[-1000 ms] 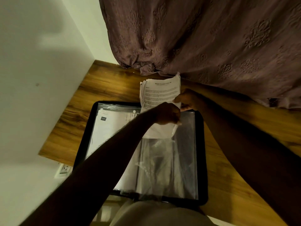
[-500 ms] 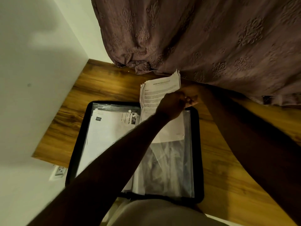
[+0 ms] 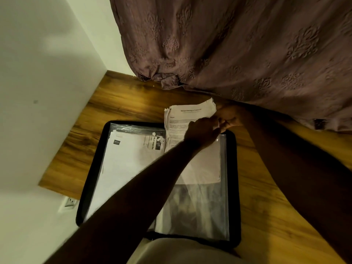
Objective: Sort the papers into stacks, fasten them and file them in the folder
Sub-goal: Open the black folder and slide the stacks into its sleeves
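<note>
1. A black folder (image 3: 233, 168) lies open on the wooden table (image 3: 270, 210), its near edge at the person's lap.
2. A printed stack (image 3: 187, 116) sits partway in the folder's right clear sleeve (image 3: 225, 197). Its lower half is under the plastic, and its top sticks out past the folder's far rim onto the table.
3. The left hand (image 3: 202, 131) lies on top of the stack, back up. Its fingers (image 3: 213, 124) reach to the stack's right edge, where they meet the right hand. I cannot tell whether they pinch the edge or only press on it.
4. The right hand (image 3: 231, 119) comes in from the right at the same edge. Its fingers (image 3: 226, 124) are curled close together and clamp the stack's right edge, with a sliver of white paper showing between them.
5. Other papers (image 3: 129, 164) fill the left sleeve, beside the stack.
6. A brown patterned curtain (image 3: 228, 46) hangs down to the table's far side, just behind the hands.
7. A white wall (image 3: 38, 92) runs along the left, with a socket (image 3: 69, 202) low on it.
</note>
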{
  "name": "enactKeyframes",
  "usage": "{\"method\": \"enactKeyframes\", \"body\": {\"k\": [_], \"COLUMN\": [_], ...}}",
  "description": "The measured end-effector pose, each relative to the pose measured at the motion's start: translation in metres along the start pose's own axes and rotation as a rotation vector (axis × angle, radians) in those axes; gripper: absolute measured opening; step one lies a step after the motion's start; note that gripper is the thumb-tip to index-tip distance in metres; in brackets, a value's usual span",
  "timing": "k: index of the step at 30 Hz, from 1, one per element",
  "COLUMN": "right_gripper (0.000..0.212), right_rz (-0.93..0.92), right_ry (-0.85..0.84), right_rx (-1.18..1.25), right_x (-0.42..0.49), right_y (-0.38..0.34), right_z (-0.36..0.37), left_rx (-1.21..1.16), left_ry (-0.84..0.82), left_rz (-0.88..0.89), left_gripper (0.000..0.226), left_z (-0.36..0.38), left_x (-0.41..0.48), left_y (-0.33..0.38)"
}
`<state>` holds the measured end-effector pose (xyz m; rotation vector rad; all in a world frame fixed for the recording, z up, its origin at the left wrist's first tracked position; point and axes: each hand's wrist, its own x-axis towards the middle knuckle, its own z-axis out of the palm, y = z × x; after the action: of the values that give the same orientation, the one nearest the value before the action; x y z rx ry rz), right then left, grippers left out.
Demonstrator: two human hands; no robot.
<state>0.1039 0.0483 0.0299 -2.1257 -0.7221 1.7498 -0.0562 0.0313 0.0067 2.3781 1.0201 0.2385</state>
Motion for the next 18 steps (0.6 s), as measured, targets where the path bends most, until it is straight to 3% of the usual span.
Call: {"method": "enactKeyframes", "body": {"k": [3, 6, 10, 18], "right_gripper": [0.036, 0.041, 0.036, 0.022], "right_rz": [-0.134, -0.219, -0.25, -0.084], "right_ry": [0.162, 0.239, 0.153, 0.048], "right_rx": [0.177, 0.183, 0.026, -0.147], "right_x": [0.013, 0.02, 0.017, -0.009], "right_y": [-0.006, -0.01, -0.013, -0.012], "right_z": [0.003, 0.008, 0.007, 0.004], "left_rx": [0.066, 0.015, -0.081, -0.072], "left_ry": [-0.121, -0.194, -0.145, 0.029], "left_rz": [-0.032, -0.036, -0.03, 0.002], "left_gripper": [0.033, 0.019, 0.026, 0.029], "left_z": [-0.01, -0.018, -0.018, -0.006], "left_x": [0.001, 0.001, 0.006, 0.012], "left_y": [-0.03, -0.045, -0.04, -0.039]}}
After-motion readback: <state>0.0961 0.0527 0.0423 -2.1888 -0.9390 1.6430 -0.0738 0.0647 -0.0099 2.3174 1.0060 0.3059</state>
